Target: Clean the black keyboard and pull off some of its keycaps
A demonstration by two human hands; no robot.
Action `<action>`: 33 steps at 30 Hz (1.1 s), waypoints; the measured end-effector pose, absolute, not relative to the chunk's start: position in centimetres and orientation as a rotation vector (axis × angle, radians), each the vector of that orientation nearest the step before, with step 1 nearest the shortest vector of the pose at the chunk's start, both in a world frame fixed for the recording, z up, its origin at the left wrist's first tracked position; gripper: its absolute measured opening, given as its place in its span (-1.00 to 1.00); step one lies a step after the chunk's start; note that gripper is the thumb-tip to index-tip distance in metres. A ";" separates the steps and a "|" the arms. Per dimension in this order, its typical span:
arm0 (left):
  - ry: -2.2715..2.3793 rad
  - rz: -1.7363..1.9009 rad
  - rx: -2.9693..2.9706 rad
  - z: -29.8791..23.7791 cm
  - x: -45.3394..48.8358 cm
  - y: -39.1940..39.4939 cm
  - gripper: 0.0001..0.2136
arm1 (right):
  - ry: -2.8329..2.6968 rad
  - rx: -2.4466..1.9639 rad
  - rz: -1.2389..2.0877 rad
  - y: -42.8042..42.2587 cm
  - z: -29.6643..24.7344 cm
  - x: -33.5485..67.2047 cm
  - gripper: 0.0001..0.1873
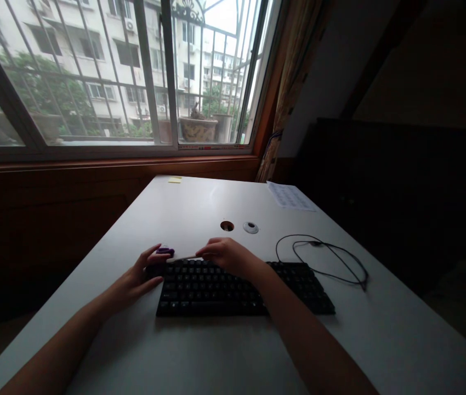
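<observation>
A black keyboard (216, 291) lies on the white table. My right hand (228, 255) is closed in a pinch on a thin, light-coloured stick (183, 258), whose far end points left at the keyboard's upper left corner. At that corner my left hand (140, 274) curves its thumb and fingers around a small dark object (155, 270), too dim to name. Just beyond the left fingertips sits a small purple thing (165, 251) with something clear behind it. My right wrist and forearm hide part of the keys toward the right.
The keyboard's black cable (335, 249) lies in loops on the right. Behind the keyboard are a round hole (227, 226) in the tabletop and a grey ring cover (251, 227). Printed paper (290, 196) and yellow sticky notes (174, 179) lie near the far edge, below a barred window.
</observation>
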State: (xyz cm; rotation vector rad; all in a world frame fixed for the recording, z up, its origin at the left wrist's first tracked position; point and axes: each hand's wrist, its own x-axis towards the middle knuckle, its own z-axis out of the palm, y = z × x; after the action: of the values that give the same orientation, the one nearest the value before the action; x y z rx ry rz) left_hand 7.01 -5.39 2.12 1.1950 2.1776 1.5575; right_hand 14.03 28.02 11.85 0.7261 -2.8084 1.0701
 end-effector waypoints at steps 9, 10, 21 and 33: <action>2.475 1.275 1.292 2.9 7.1 -4.7 -0.49 | -2.998 0.727 0.798 28.5 10.6 14.1 -0.52; 2.500 1.264 1.301 2.7 7.0 -4.6 -0.50 | -3.012 0.720 0.757 28.5 10.7 14.1 -0.51; 2.625 1.178 1.380 2.7 7.1 -4.3 -0.51 | -3.210 0.556 0.565 28.1 13.2 15.2 -0.46; 2.781 1.126 1.407 2.6 7.7 -3.2 -0.68 | -3.216 0.539 0.471 28.1 14.3 15.7 -0.49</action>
State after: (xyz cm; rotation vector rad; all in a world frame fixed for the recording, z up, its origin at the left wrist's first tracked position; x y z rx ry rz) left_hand 7.72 -3.24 2.56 1.4065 2.7807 1.1261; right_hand 15.68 28.15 14.33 0.5387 -3.2162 0.4708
